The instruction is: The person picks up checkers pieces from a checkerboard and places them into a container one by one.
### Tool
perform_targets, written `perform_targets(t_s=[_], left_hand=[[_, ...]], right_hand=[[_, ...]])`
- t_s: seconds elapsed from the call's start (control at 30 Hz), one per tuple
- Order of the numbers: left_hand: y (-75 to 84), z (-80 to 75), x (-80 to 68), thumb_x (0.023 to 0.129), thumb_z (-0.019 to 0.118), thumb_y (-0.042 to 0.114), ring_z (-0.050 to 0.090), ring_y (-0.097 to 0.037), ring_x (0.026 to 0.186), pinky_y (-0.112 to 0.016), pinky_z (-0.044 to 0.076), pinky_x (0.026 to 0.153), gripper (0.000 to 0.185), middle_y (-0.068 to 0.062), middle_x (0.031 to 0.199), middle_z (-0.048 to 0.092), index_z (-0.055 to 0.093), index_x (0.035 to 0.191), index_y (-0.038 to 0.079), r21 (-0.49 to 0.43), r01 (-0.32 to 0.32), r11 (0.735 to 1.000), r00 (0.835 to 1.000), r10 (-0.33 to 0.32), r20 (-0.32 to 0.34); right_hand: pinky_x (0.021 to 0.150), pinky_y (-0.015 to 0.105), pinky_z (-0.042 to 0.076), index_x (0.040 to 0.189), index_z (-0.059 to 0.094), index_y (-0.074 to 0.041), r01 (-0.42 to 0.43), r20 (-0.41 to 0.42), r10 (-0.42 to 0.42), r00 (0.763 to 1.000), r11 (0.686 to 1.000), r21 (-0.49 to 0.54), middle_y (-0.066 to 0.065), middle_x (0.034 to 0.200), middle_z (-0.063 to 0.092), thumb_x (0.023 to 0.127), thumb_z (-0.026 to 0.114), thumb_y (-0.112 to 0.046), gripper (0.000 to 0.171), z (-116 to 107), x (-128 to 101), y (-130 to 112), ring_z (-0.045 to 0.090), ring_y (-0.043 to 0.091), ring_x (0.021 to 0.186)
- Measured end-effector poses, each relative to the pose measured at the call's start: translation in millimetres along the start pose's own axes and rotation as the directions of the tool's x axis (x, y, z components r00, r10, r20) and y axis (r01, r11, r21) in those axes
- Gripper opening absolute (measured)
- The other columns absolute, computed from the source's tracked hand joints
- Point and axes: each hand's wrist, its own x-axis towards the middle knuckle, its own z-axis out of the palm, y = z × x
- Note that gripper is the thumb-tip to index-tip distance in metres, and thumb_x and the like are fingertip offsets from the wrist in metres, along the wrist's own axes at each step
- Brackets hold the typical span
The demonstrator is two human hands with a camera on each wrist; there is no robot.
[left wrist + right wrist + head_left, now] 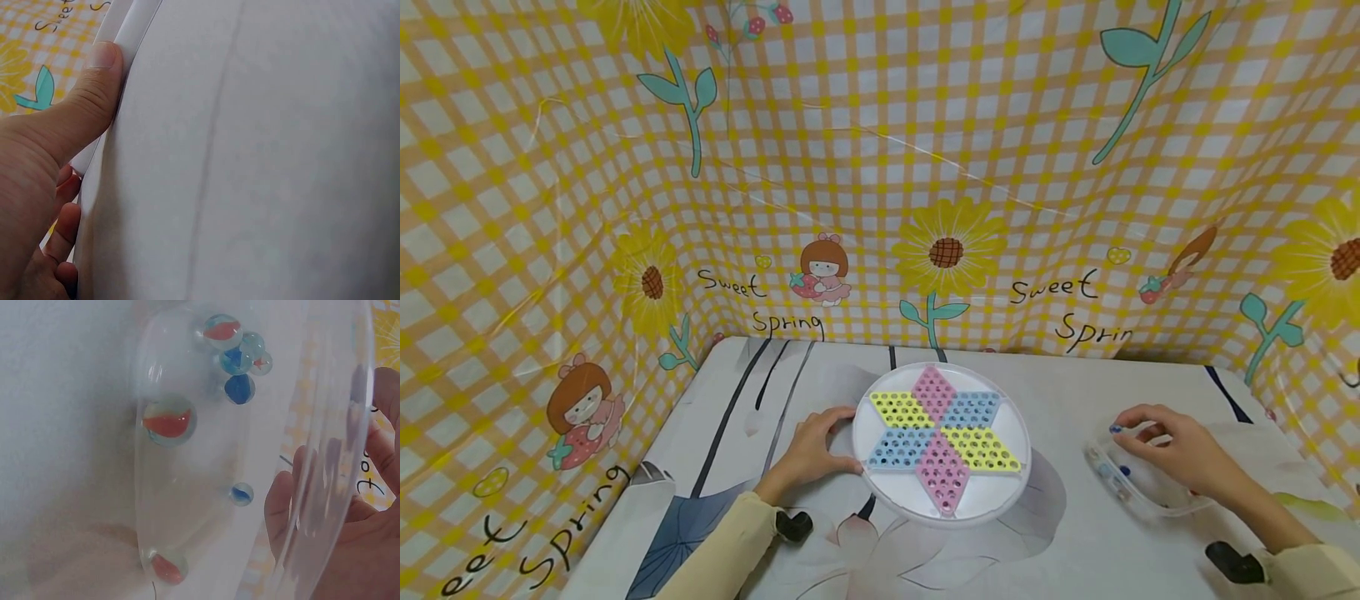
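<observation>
A round white Chinese checkers board (937,427) with a pink, yellow and blue star of holes sits on the table. My left hand (812,447) holds its left rim; in the left wrist view the thumb (94,94) lies along the edge, with other fingers partly hidden beyond it. To the right, my right hand (1176,450) is over a clear plastic box (1150,505) and pinches a blue marble (1116,429) between thumb and finger. Inside the box lie several glass marbles, among them a red-swirled marble (169,420) and a blue marble (240,389).
The table (760,417) has a pale floral cover with dark lines. A yellow checked cloth (865,167) hangs behind and at both sides, beyond the table's back edge. Bare table surface lies between the board and the box.
</observation>
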Motion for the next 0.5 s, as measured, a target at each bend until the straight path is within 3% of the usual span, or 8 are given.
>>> perform_targets(t_s=[0.2,0.5], left_hand=[[1.4,-2.0,-1.0,0.068,0.096,0.039,0.047,-0.016,0.101,-0.038,0.029,0.087,0.088,0.002,0.124,0.063,0.057,0.144,0.019,0.004,0.014,1.0,1.0,-0.014,0.013],[2.8,-0.9,-0.4,0.069,0.096,0.04,0.047,-0.017,0.102,-0.039,0.03,0.087,0.088,0.0,0.126,0.063,0.056,0.144,0.017,0.004,0.0,1.0,1.0,0.0,0.004]], right_hand=[[0.066,0.026,0.05,0.114,0.07,-0.012,-0.026,0.02,0.026,0.999,1.0,0.007,0.014,0.117,0.069,0.096,0.075,-0.029,0.025,-0.7,-1.6,-0.4,0.058,0.0,0.086],[0.069,0.024,0.053,0.138,0.059,-0.007,-0.025,0.038,0.024,0.999,0.999,0.021,0.023,0.124,0.066,0.096,0.074,-0.033,0.051,-1.6,-1.4,1.1,0.063,0.009,0.091]])
